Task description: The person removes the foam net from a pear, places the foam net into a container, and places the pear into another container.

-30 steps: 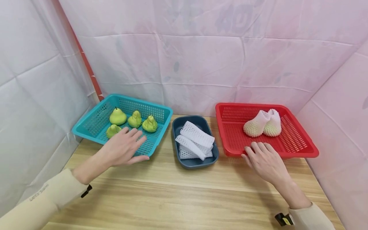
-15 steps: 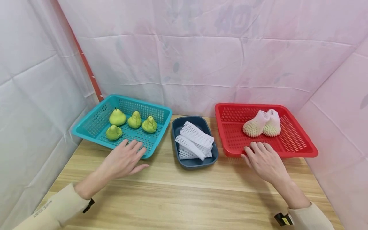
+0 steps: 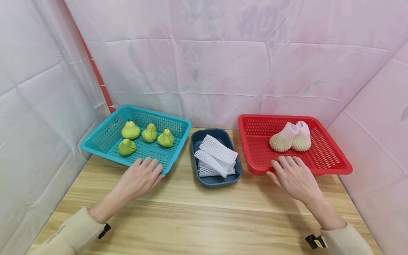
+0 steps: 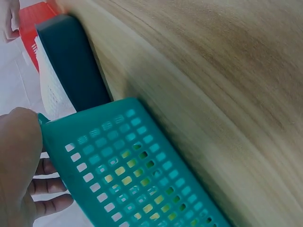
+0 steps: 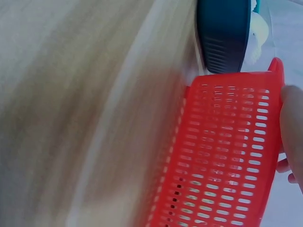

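Observation:
My left hand [image 3: 140,179] holds the near rim of a teal plastic basket [image 3: 159,156] at its right corner. In the left wrist view, the thumb lies outside the rim and the fingers [image 4: 52,204] show beyond it. Several green pears [image 3: 130,130] sit in that basket. My right hand [image 3: 294,179] grips the near rim of a red plastic basket [image 3: 259,148], the thumb on its outer side. Two pears in white foam nets [image 3: 282,140] lean together inside the red basket.
Between the baskets stands a dark blue tray [image 3: 210,183] with several flat white foam nets [image 3: 218,148]. Everything rests on a wood-grain table [image 3: 197,219]. Pale cloth walls [image 3: 220,71] close off the back and both sides.
My left hand has drawn back from over the teal basket to its near rim and taken hold there. The front pear is now uncovered. My right hand stays on the red basket.

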Available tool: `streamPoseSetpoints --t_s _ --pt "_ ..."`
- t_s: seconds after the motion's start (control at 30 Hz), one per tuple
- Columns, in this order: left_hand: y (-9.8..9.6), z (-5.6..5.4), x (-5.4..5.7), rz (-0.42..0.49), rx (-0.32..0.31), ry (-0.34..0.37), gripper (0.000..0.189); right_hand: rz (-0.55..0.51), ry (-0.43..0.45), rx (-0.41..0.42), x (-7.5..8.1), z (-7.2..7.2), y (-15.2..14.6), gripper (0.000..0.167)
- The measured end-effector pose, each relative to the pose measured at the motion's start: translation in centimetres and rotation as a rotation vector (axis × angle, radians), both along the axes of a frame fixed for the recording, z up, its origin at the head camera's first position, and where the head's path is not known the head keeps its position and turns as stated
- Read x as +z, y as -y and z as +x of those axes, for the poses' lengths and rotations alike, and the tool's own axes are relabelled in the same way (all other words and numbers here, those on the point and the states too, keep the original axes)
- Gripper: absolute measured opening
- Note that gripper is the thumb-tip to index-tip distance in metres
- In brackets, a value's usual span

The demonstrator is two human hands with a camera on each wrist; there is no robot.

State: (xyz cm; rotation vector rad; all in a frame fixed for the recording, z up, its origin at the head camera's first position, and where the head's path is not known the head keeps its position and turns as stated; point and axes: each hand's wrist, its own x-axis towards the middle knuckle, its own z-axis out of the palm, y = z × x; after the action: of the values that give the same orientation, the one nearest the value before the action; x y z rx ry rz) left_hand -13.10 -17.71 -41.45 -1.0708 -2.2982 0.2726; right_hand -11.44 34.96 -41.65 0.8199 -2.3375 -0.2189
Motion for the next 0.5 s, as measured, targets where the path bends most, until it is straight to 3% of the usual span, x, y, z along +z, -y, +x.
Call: streamPoseSetpoints --t_s 0.23,0.4,0.5 --pt "-0.1 0.0 -0.3 0.014 0.002 -0.018 0.052 0.002 0.075 -0.009 2.9 -1.0 -0.3 0.083" --pt "-0.1 -0.1 -0.5 0.022 0.003 -0.022 0.052 0.035 0.127 0.020 5.4 -2.5 -0.5 0.089" --pt "-0.1 -0.1 -0.6 0.023 0.002 -0.025 0.052 0.083 0.173 0.025 6.5 -3.5 -0.6 0.082"
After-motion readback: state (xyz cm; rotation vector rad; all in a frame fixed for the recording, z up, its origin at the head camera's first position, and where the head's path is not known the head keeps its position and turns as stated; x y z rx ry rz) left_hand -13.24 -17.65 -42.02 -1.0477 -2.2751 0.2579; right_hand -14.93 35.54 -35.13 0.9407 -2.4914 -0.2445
